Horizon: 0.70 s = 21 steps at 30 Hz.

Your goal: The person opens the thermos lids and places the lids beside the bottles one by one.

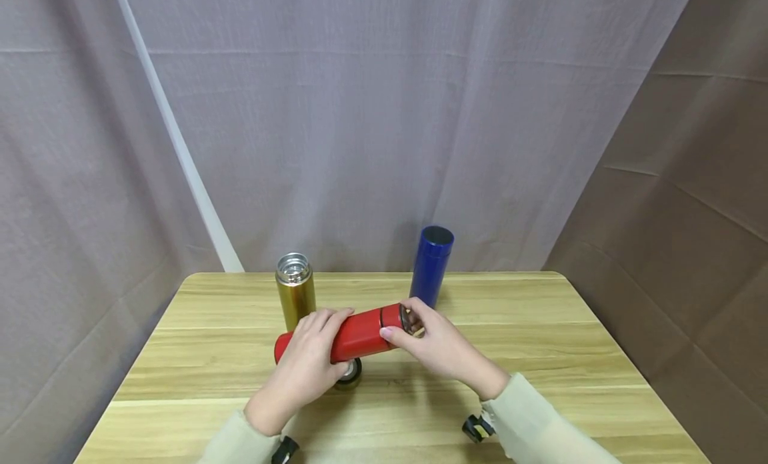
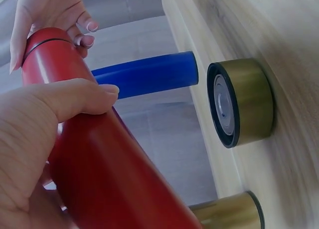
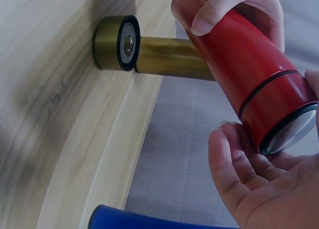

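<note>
A red thermos [image 1: 363, 334] is held above the table, tilted nearly onto its side, its capped end to the right. My left hand [image 1: 309, 351] grips its body from above, thumb on the near side. My right hand [image 1: 441, 344] has its thumb and fingers around the red lid [image 3: 279, 109], which sits on the bottle with a dark seam between. In the right wrist view the lid's silvery end faces the palm. Below the thermos, a gold lid [image 2: 249, 102] lies on the table, its inner side up. Behind the left hand stands a gold thermos [image 1: 297, 304], uncapped, with a bare steel mouth.
A blue thermos [image 1: 429, 267] with a dark top stands upright at the back of the wooden table [image 1: 540, 357], beyond the right hand. Grey curtain [image 1: 360, 117] hangs close behind the table's back edge, and brown cloth [image 1: 690, 251] hangs on the right.
</note>
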### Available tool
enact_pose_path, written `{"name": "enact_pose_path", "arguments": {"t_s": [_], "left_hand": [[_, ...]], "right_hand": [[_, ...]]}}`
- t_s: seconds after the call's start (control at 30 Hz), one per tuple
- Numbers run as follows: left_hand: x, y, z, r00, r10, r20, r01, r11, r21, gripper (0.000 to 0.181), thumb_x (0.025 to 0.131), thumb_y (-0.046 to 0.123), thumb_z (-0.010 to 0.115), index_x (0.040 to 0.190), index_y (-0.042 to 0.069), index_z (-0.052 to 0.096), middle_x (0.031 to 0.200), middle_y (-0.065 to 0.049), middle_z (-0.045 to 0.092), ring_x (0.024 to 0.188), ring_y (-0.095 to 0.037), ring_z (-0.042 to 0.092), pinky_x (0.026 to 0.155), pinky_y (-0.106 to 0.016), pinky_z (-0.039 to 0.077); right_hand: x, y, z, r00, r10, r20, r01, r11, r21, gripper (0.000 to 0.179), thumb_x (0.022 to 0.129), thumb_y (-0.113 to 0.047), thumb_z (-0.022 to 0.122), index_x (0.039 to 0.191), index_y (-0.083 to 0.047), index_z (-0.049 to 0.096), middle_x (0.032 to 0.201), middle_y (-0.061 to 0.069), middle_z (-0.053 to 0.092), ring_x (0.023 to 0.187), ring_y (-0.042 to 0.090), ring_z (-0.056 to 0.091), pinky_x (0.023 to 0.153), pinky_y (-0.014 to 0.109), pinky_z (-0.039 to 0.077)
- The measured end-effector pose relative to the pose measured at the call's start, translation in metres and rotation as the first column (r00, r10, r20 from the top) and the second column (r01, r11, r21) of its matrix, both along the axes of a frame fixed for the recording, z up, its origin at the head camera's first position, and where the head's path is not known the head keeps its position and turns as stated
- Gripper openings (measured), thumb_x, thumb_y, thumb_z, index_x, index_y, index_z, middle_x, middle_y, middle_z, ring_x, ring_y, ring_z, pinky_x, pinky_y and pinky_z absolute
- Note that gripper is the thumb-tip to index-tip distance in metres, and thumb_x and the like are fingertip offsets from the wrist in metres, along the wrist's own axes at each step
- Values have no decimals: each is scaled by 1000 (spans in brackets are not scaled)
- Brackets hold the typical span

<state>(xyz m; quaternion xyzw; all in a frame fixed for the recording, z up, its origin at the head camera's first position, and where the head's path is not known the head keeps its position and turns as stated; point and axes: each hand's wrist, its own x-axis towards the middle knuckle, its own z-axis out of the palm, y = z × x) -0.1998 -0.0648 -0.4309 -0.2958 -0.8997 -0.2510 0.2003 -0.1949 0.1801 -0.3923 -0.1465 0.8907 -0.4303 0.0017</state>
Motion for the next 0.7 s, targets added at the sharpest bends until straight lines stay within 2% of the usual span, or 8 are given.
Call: {"name": "enact_pose_path", "arguments": {"t_s": [0.13,0.2,0.27,0.33,0.43,0.5,0.6,0.7], "left_hand": [[-1,-2,0,1000,-14,-3,14,1000,20,79,63,16,86,134,11,52,117,-3,60,110,-24,53,101,-42,36],[-1,-4,-1,1000,-25,7,25,999,29,78,63,17,86,133,11,53,118,-3,61,111,-23,54,101,-42,36],[0,-5,-1,998,-36,43,34,999,38,76,64,16,87,133,12,54,120,-3,61,112,-22,54,101,-42,37],[-1,-6,-1,996,-41,82,38,998,40,76,65,16,87,134,13,53,122,-2,61,114,-21,54,102,-42,37],[-1,-7,-2,994,-41,102,38,999,34,77,67,17,87,136,14,53,125,-2,60,116,-21,53,102,-42,38],[-1,-8,-2,996,-37,79,35,999,27,77,66,18,86,136,13,52,124,-2,60,116,-21,53,102,-41,38],[-1,-8,-3,999,-28,42,28,999,22,77,66,19,86,135,12,52,124,-3,60,115,-22,53,102,-41,37],[0,-8,-3,999,-12,38,11,1000,13,78,66,19,86,136,13,52,125,-3,59,115,-22,52,102,-40,36]], "right_hand": [[1,1,1,998,56,-28,-57,998,-21,55,82,-52,71,122,-20,54,97,-2,62,86,17,58,70,33,53],[1,3,1,991,111,-76,-112,994,-11,56,82,-48,74,125,-20,52,103,-3,60,89,16,59,73,32,54],[1,5,1,974,178,-141,-177,984,19,57,81,-43,76,127,-22,50,109,-6,57,94,14,58,78,32,53],[1,7,1,947,238,-214,-229,971,65,59,81,-36,78,130,-24,48,116,-9,53,99,11,56,84,32,52],[2,8,2,920,282,-273,-261,959,113,64,80,-29,80,134,-26,45,121,-12,49,105,9,54,89,33,50],[3,7,3,928,261,-267,-236,964,121,69,80,-31,80,137,-28,42,126,-12,47,107,8,53,90,34,50],[4,4,3,959,187,-212,-168,980,104,76,79,-45,78,141,-32,37,130,-11,46,109,8,52,91,37,49],[5,2,2,983,98,-155,-85,992,91,78,78,-57,73,142,-32,37,127,-9,50,105,10,54,86,37,50]]}}
